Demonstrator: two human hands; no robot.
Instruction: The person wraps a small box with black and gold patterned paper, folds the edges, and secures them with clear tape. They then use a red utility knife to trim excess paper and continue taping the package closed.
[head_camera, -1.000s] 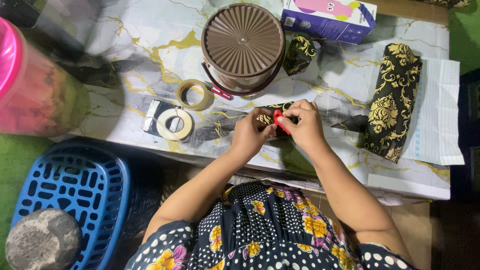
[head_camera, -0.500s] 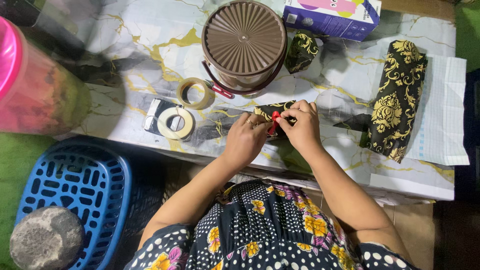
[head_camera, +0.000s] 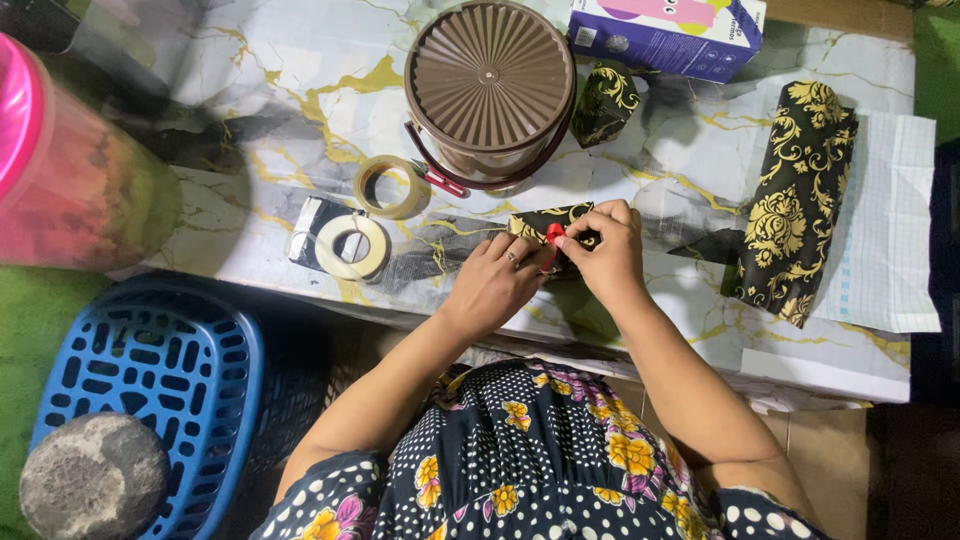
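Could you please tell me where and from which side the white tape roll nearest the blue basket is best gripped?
Probably from above: the white tape roll lies flat with its open core facing up. Pinch across the ring wall, one finger in the core, one outside, on the side away from the clear tape roll.

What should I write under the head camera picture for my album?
Two hands, left and right, pinch a small black-and-gold wrapped piece with a red bit on a marble table, beside tape rolls.

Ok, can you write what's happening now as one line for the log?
left hand: pressing small black-and-gold wrapped piece | right hand: pinching it with red item | on: marble-pattern table | nearby: tape roll
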